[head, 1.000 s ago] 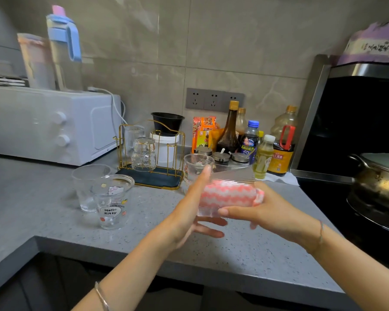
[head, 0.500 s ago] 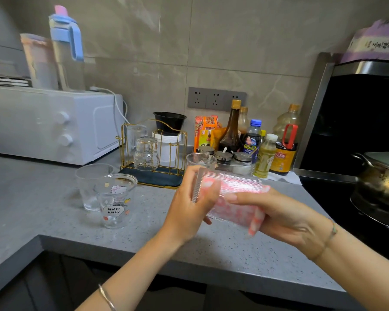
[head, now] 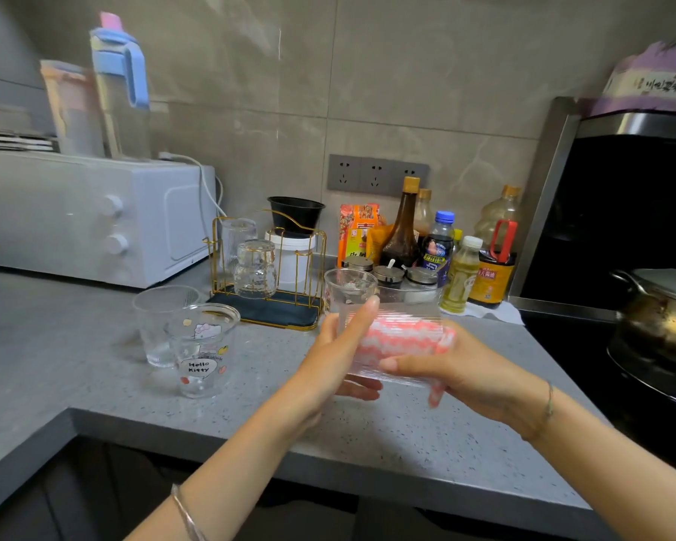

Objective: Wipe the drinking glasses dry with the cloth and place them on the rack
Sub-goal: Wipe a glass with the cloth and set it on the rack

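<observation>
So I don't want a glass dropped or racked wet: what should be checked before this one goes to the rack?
1. Grip: left hand and right hand both hold the ribbed glass, lying sideways over the counter: ok.
2. Cloth is stuffed inside the glass and must come out first: not ok.
3. Glass dry: cannot tell.
4. Free spot on the rack: two glasses sit at its left, the right pegs look bare: ok.
5. Path: another glass stands between the hands and the rack: not ok.
</observation>
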The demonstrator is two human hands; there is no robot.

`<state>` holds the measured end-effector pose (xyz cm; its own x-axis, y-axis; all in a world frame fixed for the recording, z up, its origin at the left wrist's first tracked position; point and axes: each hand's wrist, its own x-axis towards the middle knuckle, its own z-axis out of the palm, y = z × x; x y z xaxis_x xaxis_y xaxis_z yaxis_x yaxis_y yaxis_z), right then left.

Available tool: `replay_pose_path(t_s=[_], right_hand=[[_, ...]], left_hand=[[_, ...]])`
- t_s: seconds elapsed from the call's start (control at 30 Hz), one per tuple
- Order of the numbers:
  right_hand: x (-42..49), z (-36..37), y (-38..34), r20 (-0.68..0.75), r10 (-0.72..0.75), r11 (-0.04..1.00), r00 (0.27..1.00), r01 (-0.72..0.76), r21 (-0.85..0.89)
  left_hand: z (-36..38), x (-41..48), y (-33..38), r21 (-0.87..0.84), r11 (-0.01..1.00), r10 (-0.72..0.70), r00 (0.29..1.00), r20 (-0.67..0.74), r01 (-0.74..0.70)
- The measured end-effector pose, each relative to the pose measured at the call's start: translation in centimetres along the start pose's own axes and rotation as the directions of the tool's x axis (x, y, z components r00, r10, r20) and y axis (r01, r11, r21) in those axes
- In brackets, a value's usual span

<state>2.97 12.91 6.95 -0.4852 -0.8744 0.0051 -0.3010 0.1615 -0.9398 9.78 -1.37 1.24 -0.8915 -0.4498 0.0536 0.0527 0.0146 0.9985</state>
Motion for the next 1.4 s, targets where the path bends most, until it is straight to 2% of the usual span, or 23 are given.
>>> replay_pose_path(t_s=[0.1,0.2,0.33,0.43,0.5,0.53,0.63,0.7,0.73,0.8,0.87,1.0,1.07,1.13,1.17,1.23,1.33,1.4], right_hand=[[0.1,0.6,0.0,0.036,0.019,0.997,0.999,-0.021,0.072],[0.3,0.5,0.3,0.088,0.049,0.979,0.995,-0.065,0.194],[0.1,-0.2,0.2,0.164,0.051,0.902,0.985,-0.116,0.415],[-0.2,-0.3,-0.4,0.119,0.059,0.939,0.991,-0.095,0.331],[-0.4,-0.5,-0.8,0.077,0.045,0.968,0.996,-0.062,0.241],[-0.4,-0.6,-1.0,0.059,0.042,0.977,0.997,-0.054,0.205],[-0.4,-0.9,-1.2,0.044,-0.012,0.999,0.999,0.013,-0.035],[-0.5,-0.7,-1.2,0.057,-0.031,0.987,0.998,0.040,-0.153],[-0.6,-0.6,-1.2,0.060,-0.035,0.986,0.998,0.044,-0.158],[-0.7,-0.3,-1.1,0.058,-0.034,0.992,0.998,0.041,-0.123],[-0.9,0.0,-1.1,0.085,-0.024,0.997,0.996,0.030,-0.066],[-1.1,0.1,-1.2,0.184,-0.020,0.988,0.983,-0.009,0.157],[-1.2,0.2,-1.2,0.169,0.005,0.949,0.986,-0.057,0.309],[-1.3,0.1,-1.3,0.132,0.027,0.923,0.991,-0.075,0.376],[-1.3,0.1,-1.3,0.111,0.033,0.929,0.993,-0.071,0.364],[-1.1,-0.2,-1.4,0.073,0.039,0.953,0.997,-0.059,0.296],[-0.8,-0.5,-1.5,0.050,0.029,0.980,0.998,-0.038,0.197],[-0.6,-0.7,-1.6,0.052,-0.004,0.997,0.999,0.000,0.073]], left_hand=[[0.0,-0.3,-0.2,0.015,0.990,0.140,0.987,-0.073,-0.139],[-0.6,-0.6,-0.8,0.098,0.933,0.353,0.935,-0.044,-0.347],[-1.3,-0.8,-1.5,0.193,0.760,0.625,0.780,0.044,-0.620],[-1.6,-0.8,-1.6,0.263,0.662,0.710,0.699,0.079,-0.702],[-1.4,-0.8,-1.3,0.235,0.698,0.676,0.731,0.099,-0.677],[-1.1,-1.0,-1.1,0.193,0.757,0.616,0.780,0.105,-0.624],[-0.5,-0.9,-1.1,0.034,0.948,0.311,0.945,0.097,-0.315],[-0.1,-0.8,-0.7,0.034,0.990,0.134,0.990,0.043,-0.135],[0.1,-0.7,-0.6,0.050,0.994,0.098,0.995,0.004,-0.098],[0.5,-0.7,-0.5,0.046,0.985,0.172,0.983,-0.067,-0.169],[0.5,-1.1,-0.2,0.057,0.940,0.341,0.937,-0.081,-0.337],[-0.5,-1.6,-0.4,0.172,0.797,0.590,0.807,-0.018,-0.578],[-0.9,-1.5,-0.7,0.209,0.713,0.681,0.732,0.018,-0.669],[-1.2,-1.5,-0.6,0.242,0.642,0.739,0.671,0.054,-0.727],[-1.2,-1.5,-0.5,0.235,0.640,0.741,0.668,0.059,-0.731],[-1.0,-1.5,-0.3,0.155,0.712,0.684,0.727,0.064,-0.684],[-0.7,-1.8,0.0,0.113,0.848,0.514,0.856,0.055,-0.517],[-0.5,-2.0,0.6,0.071,0.934,0.349,0.936,0.043,-0.351]])
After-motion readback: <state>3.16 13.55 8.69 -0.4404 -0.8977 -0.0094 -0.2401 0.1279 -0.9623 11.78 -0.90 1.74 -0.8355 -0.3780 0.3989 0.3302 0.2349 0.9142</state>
